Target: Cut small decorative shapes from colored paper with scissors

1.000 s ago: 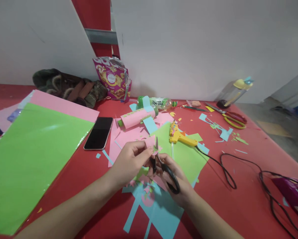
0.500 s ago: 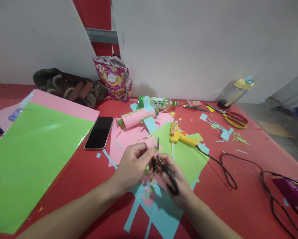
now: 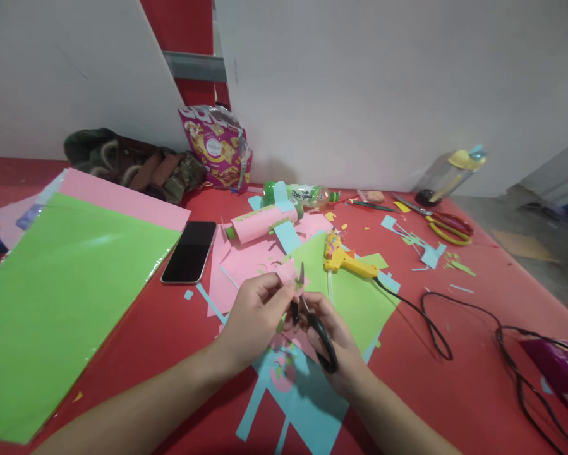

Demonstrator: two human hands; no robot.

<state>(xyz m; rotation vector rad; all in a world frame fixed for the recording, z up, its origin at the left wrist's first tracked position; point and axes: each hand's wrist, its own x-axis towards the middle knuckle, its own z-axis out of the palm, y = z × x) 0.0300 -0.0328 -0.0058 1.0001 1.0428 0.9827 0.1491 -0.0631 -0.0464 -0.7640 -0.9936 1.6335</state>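
Observation:
My left hand [image 3: 255, 313] pinches a small piece of pink paper [image 3: 287, 270] between thumb and fingers. In my right hand [image 3: 335, 341] is a pair of scissors with black handles [image 3: 322, 341], the blades pointing up and against the pink paper. A bit of green shows where paper and blades meet. Beneath both hands lie light blue paper [image 3: 312, 404], pink and green scraps, and a green sheet [image 3: 369, 316]. A yellow glue gun [image 3: 350, 262] rests on that green sheet, just beyond my right hand.
A phone [image 3: 189, 253] and a large green sheet [image 3: 75, 291] lie to the left. Behind are a pink paper roll [image 3: 265, 222], a green bottle [image 3: 312, 194] and a snack bag [image 3: 217, 148]. Larger scissors [image 3: 449, 227] and a black cord [image 3: 435, 335] occupy the right.
The scissors' handle has shifted very slightly to the left. Otherwise both hands and the pink paper keep nearly the same position.

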